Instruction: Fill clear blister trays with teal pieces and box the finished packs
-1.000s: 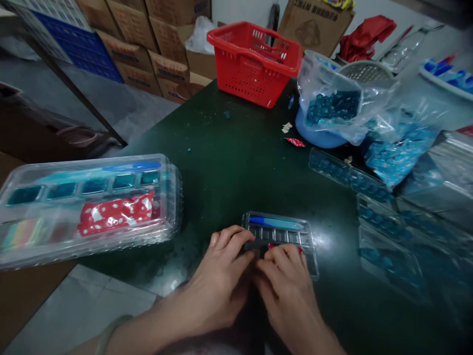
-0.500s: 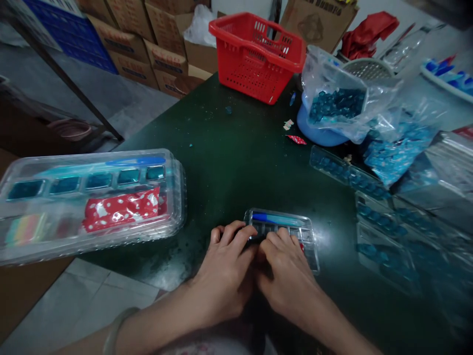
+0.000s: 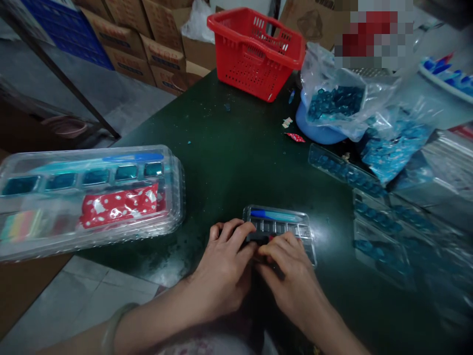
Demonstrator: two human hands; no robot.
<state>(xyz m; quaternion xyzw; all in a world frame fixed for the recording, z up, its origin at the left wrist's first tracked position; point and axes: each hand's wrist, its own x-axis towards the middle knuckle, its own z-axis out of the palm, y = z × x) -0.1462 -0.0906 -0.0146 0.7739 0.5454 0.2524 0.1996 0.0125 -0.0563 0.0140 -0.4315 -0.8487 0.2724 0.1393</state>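
Note:
A small clear plastic tray with square compartments lies on the table in front of me. A blue pen-like tool rests in its long far slot. My left hand bends its fingers over the tray's near left part, and whatever they grip is hidden. Close beside it, my right hand has thumb and fingers pinched together above the near side; their hold is also covered. Something dark and a bit of red show between the fingertips, too little to name.
Stacked, filled clear cases lie left on the green table. A red basket stands at the back. Right of it are a blue bowl with bagged blue pieces and a bag of blue bits. Clear trays with blue pieces lie right.
My right fingers have drawn back slightly from the tray and pinch closer together, uncovering more compartments. The left hand keeps nearly the same place. The view has shifted a little.

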